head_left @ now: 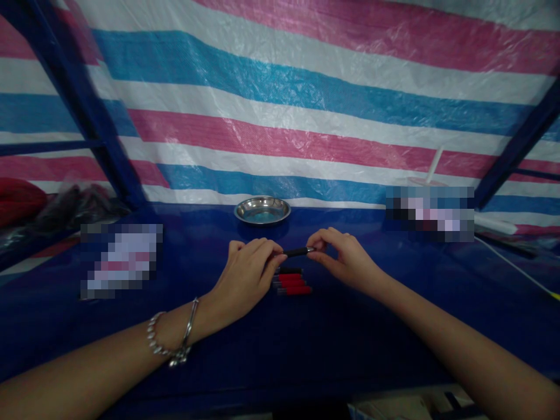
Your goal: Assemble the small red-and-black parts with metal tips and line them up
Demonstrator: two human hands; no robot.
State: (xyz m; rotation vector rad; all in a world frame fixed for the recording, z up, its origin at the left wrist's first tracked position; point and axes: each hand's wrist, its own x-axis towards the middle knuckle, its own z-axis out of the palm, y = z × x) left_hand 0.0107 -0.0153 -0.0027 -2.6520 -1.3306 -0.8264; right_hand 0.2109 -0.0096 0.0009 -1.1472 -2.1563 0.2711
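Observation:
Both my hands hold one thin dark stick-like part (296,252) level above the blue table (306,338). My left hand (247,274) pinches its left end with curled fingers; a bracelet circles that wrist. My right hand (339,256) pinches its right end, where a small metal tip shows. Just below the held part, several small red and black tube-shaped pieces (292,282) lie side by side on the table, close to my left fingers.
A shallow steel dish (262,210) sits at the table's back, against a striped pink, blue and white tarp (306,99). Dark blue frame posts (83,111) rise at left and right. A white cable (511,262) runs along the right side. Dark bags lie at far left.

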